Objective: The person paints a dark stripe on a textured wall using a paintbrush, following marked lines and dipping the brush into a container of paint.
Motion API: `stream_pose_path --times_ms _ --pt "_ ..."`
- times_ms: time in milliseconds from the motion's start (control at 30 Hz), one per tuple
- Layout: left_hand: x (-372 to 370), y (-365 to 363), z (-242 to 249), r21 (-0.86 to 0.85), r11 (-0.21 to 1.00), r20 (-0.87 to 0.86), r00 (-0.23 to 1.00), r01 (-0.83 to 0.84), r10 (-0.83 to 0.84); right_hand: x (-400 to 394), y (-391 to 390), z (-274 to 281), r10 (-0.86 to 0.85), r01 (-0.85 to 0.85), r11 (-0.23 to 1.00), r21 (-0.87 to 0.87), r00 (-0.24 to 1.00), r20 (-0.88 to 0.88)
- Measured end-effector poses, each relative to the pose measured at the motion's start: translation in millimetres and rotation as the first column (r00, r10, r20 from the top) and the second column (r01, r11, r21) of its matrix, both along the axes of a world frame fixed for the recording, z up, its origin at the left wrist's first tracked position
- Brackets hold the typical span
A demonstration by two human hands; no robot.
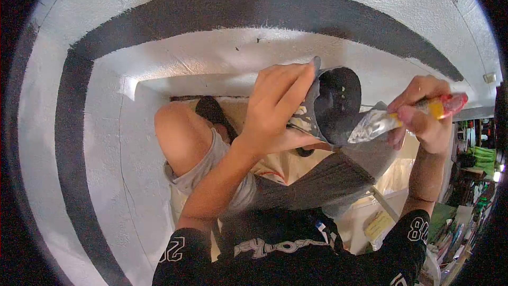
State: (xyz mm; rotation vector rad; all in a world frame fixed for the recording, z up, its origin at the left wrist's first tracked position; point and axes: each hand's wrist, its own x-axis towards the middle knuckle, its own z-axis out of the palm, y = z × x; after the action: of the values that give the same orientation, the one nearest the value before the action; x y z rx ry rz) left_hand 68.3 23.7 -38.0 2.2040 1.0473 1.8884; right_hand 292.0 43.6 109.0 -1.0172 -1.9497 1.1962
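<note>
My left hand (pixel 278 108) is wrapped round a paint container (pixel 340 103), which is tilted so its dark inside shows; light flecks mark its inner wall and outer side. In my right hand (pixel 423 111) is a brush with a yellow and red handle (pixel 436 107). Its silvery, smeared-looking lower part (pixel 374 126) points at the container's lower right rim. Whether the bristles touch the inside cannot be made out.
A white textured wall (pixel 174 55) with a broad black painted band (pixel 211 8) curves ahead and down the left. My bent knee (pixel 182 132) is below left. Cluttered shelves (pixel 476 180) stand at the far right.
</note>
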Motion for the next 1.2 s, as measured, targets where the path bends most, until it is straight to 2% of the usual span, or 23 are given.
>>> stream_pose_path --times_ms 33,100,133,300,400,433,500,567,667,700,733,800,867,933,967,1000,1033,1067,1100,1167,1200 --pt "-0.9 1.4 -0.5 0.004 1.0 0.0 1.0 -0.002 0.002 1.0 1.0 0.6 0.002 -0.002 1.0 -0.004 1.0 0.0" --pt "-2.1 1.5 -1.6 0.008 1.0 0.002 1.0 -0.003 0.003 8.3 2.9 4.2 -0.031 0.029 0.991 -0.134 0.999 -0.01" --pt "-2.7 2.2 -2.1 0.014 1.0 -0.004 1.0 -0.002 0.002 12.8 6.6 0.9 -0.029 0.027 0.997 -0.067 0.999 -0.023" --pt "-3.6 1.9 -2.7 -0.002 1.0 -0.014 1.0 -0.024 0.023 26.0 13.2 0.1 -0.045 0.03 0.995 -0.1 0.987 -0.155" --pt "-2.8 0.6 0.5 -0.004 1.0 -0.003 1.0 0.01 -0.01 7.7 2.9 0.1 -0.213 0.214 0.977 -0.009 0.966 -0.144" --pt "-4.9 -0.7 1.1 -0.064 0.998 -0.018 1.0 0.002 -0.003 9.9 1.3 -1.1 -0.218 0.219 0.976 -0.008 0.965 -0.146" --pt "-4.6 0.3 0.6 -0.122 0.993 -0.035 0.999 -0.005 0.0 16.5 0.5 -5.5 -0.091 0.086 0.995 -0.058 0.993 -0.073" --pt "-3.3 2.5 -3.9 -0.057 0.998 0.034 0.999 0.001 0.001 24.6 3.6 -5.1 -0.053 0.05 0.998 -0.038 0.995 -0.086" --pt "-2.7 4.0 -7.8 -0.05 0.999 0.057 0.998 0.008 -0.006 35.7 7.5 -2.3 -0.068 0.049 0.993 -0.104 0.979 -0.19" --pt "-1.6 3.8 -10.4 -0.045 0.999 0.058 0.998 0.011 -0.008 40.4 8.8 -4.8 -0.067 0.033 0.992 -0.12 0.956 -0.284" --pt "-0.5 3.9 -13.3 -0.086 0.996 0.108 0.994 0.022 -0.013 43.3 9.9 -7.2 -0.065 0.015 0.991 -0.134 0.924 -0.377" --pt "1.1 3.8 -17.1 -0.117 0.993 0.158 0.987 0.035 -0.016 45.2 11.3 -11.0 -0.066 0.006 0.991 -0.136 0.897 -0.437" --pt "1.2 2.6 -16.3 -0.194 0.972 0.232 0.969 0.134 -0.087 46.1 12.8 -17.4 -0.064 -0.008 0.99 -0.143 0.867 -0.495" --pt "-1.4 0.0 -8.9 -0.208 0.967 0.182 0.977 0.148 -0.11 45.5 13.4 -26.0 -0.043 0.087 0.994 0.072 0.879 -0.474" --pt "-2.6 -2.7 -4.3 -0.226 0.959 0.13 0.981 0.171 -0.144 46.0 15.7 -23.4 -0.046 0.085 0.994 0.062 0.879 -0.475" --pt "-2.9 -4.5 -2.7 -0.232 0.957 0.129 0.981 0.172 -0.145 46.4 20.9 -15.6 0.149 -0.075 0.965 0.251 0.945 -0.29" --pt "-2.6 -5.3 -1.3 -0.258 0.942 0.134 0.974 0.213 -0.183 46.9 24.8 -10.4 0.308 -0.259 0.881 0.397 0.949 -0.063" --pt "-1.8 -5.5 0.0 -0.282 0.925 0.143 0.965 0.253 -0.22 42.2 25.5 -9.9 0.296 -0.288 0.84 0.459 0.954 0.056" --pt "-1.1 -5.4 1.5 -0.284 0.925 0.145 0.965 0.254 -0.22 37.2 23.6 -4.2 0.295 -0.288 0.841 0.457 0.954 0.058" --pt "-0.6 -5.7 3.3 -0.315 0.895 0.163 0.947 0.315 -0.276 26.1 16.7 11.1 0.256 -0.375 0.796 0.474 0.92 0.298" --pt "-0.6 -5.7 2.8 -0.317 0.895 0.164 0.947 0.315 -0.275 20.9 12.3 11.4 0.216 -0.348 0.81 0.472 0.925 0.312"
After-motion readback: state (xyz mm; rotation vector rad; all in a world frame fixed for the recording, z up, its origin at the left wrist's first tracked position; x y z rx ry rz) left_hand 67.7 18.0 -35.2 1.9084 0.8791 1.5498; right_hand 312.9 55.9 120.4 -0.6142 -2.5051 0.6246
